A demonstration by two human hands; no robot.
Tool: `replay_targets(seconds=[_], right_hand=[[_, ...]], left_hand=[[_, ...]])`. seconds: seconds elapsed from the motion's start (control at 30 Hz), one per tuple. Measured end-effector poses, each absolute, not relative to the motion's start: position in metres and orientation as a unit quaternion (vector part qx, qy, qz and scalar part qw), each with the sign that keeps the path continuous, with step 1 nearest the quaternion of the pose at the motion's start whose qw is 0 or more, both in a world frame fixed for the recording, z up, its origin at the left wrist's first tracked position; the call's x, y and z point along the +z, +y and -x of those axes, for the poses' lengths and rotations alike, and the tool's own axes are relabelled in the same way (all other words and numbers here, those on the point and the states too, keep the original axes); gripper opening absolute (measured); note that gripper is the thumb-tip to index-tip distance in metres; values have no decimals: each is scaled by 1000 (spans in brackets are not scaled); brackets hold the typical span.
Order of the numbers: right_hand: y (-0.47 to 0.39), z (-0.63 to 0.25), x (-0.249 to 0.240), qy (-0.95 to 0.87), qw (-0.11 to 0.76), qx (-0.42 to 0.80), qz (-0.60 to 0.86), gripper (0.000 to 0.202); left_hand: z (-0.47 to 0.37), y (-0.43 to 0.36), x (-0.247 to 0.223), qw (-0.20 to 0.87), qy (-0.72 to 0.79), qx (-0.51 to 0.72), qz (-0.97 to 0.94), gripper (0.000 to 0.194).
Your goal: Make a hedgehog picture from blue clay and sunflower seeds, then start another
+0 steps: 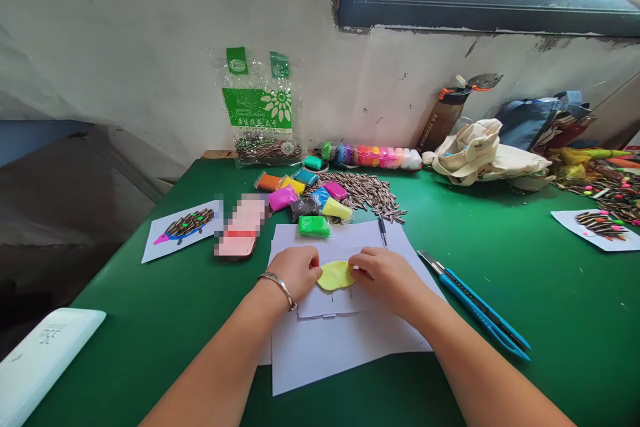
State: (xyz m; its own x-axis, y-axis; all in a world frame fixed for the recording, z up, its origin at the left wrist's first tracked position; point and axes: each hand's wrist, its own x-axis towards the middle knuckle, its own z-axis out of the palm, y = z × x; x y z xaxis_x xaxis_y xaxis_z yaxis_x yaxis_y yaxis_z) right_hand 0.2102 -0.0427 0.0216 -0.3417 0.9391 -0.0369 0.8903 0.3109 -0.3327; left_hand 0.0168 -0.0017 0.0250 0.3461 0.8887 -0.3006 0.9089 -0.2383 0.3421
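A flat oval of yellow modelling clay (336, 276) lies on a small white sheet (313, 307), over a drawing whose short leg lines show below it. Its left edge is pinched by my left hand (294, 273), fingers curled and a silver bracelet on the wrist. At the right edge, my right hand (387, 275) closes thumb and fingers on the clay; some fingertips are hidden. Larger white paper (320, 367) lies underneath. Just beyond my hands are wrapped clay packets, a green one (313, 226) nearest, and a pen (383, 232).
A blue utility knife (483, 307) lies right of the paper, blade out. Sunflower seeds (367, 193) are piled behind the packets. Left are a phone (243, 227) and a hedgehog picture (184, 229). A seed bag (263, 110), bottle (445, 113) and cloth bag (487, 153) stand along the wall.
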Motion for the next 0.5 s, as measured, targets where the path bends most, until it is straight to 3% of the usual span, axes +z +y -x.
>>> replay_targets(seconds=[0.27,0.5], right_hand=[[-42,-214,26,-768,124,166,605,19],[-40,-205,13,-773,83,133,615,16]], left_hand=[[-18,-2,28,233,572,-24,-786,9],[-18,-2,29,230,570,-28,-788,10]])
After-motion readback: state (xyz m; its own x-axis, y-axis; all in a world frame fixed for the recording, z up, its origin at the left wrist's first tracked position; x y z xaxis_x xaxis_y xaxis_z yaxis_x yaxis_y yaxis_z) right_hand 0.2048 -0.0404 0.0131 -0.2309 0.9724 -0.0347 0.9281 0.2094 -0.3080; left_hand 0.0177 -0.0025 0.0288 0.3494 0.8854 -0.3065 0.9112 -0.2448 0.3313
